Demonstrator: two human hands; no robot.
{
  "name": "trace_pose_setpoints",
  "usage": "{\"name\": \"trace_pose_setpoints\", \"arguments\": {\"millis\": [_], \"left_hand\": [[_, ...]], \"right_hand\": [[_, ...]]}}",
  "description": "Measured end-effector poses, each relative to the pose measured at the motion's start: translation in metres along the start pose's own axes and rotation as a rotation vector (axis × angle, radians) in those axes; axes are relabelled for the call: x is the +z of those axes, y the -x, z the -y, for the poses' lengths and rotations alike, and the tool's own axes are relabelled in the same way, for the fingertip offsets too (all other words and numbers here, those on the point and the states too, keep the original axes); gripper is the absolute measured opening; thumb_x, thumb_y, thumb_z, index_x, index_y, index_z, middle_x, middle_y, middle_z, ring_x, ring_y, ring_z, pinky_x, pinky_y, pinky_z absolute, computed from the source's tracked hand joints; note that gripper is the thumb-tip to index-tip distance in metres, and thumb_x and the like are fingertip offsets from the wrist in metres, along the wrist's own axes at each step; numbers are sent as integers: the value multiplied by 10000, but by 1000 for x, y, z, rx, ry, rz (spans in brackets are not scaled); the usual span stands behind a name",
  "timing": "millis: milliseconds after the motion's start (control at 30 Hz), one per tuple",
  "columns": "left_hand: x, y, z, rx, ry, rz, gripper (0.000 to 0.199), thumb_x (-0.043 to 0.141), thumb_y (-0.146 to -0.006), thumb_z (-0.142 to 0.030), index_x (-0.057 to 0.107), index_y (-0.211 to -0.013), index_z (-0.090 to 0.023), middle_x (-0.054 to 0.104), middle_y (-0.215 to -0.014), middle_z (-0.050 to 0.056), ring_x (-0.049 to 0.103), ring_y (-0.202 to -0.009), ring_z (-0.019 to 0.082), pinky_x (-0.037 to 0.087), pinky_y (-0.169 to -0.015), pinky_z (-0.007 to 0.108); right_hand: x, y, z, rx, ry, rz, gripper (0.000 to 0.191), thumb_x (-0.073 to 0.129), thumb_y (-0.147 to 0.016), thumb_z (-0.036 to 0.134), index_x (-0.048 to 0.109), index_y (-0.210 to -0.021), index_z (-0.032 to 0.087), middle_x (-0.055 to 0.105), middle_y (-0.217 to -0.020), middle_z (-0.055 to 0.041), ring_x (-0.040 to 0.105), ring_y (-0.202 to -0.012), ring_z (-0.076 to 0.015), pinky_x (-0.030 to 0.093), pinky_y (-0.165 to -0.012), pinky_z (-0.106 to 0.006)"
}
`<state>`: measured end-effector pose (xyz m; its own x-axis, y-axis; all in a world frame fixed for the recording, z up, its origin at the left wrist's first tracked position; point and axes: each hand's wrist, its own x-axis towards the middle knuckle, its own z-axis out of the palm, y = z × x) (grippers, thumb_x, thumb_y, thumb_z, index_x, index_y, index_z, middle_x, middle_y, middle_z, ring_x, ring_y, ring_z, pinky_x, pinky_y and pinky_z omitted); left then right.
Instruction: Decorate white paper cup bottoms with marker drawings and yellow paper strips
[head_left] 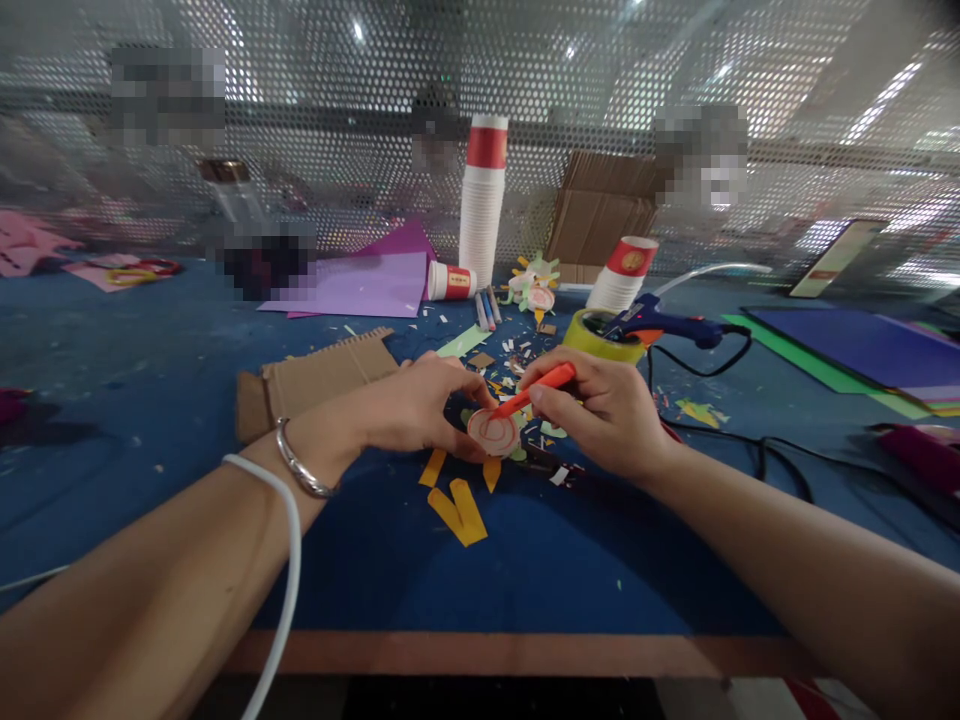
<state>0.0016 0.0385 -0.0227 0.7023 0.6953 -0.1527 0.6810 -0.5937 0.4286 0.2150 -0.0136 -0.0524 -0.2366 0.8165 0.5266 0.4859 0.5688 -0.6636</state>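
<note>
My left hand [442, 405] grips a small round white piece [493, 434] at its edge, thumb below and fingers above. Orange-red rings are drawn on its face, and yellow and pale green paper bits show around its rim. An orange-red marker [534, 391] is pinched between the thumb and fingers of my right hand [596, 410]. Its tip meets the upper part of the drawn face. Folded yellow paper strips [459, 512] lie on the blue table just below my left hand. Colourful paper scraps [517, 352] are scattered beyond both hands.
A glue gun [664, 322] rests on a yellow tape roll [600, 340], its black cord trailing right. Stacked paper cups [482, 215] stand behind a similar decorated piece [534, 284]. Cardboard [322, 375] lies left, coloured sheets [847, 345] right. A perforated metal screen [337, 130] closes the back.
</note>
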Motion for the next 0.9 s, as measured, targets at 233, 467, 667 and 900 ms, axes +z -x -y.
{"name": "trace_pose_setpoints", "arguments": {"millis": [233, 467, 667, 900], "left_hand": [[1, 0, 3, 6, 19, 5, 498, 794, -650, -522, 714, -1080, -285, 648, -1115, 74, 474, -1143, 321, 347, -966, 444], [2, -1, 6, 54, 32, -10, 482, 791, -666, -527, 719, -1077, -286, 658, -1110, 67, 494, -1111, 312, 349, -966, 453], [1, -1, 3, 31, 22, 4, 467, 793, -663, -501, 718, -1080, -303, 665, -1092, 55, 491, -1108, 313, 355, -956, 450], [1, -1, 4, 12, 1, 11, 529, 778, -670, -537, 693, -1123, -277, 628, -1137, 81, 479, -1133, 317, 365, -950, 431]], "right_hand": [[-2, 1, 3, -53, 55, -15, 112, 548, -833, 178, 657, -808, 168, 634, -690, 5, 542, -598, -108, 425, -572, -246], [-4, 3, 8, -43, 72, 25, 114, 544, -826, 184, 655, -799, 188, 645, -687, 5, 561, -607, -122, 436, -582, -251], [-4, 5, 11, -70, 46, 43, 118, 542, -827, 179, 655, -797, 186, 643, -687, 7, 552, -592, -116, 430, -565, -251], [-4, 5, 5, -29, 77, -41, 120, 543, -850, 176, 658, -814, 179, 613, -665, 18, 526, -550, -104, 413, -537, -251]]}}
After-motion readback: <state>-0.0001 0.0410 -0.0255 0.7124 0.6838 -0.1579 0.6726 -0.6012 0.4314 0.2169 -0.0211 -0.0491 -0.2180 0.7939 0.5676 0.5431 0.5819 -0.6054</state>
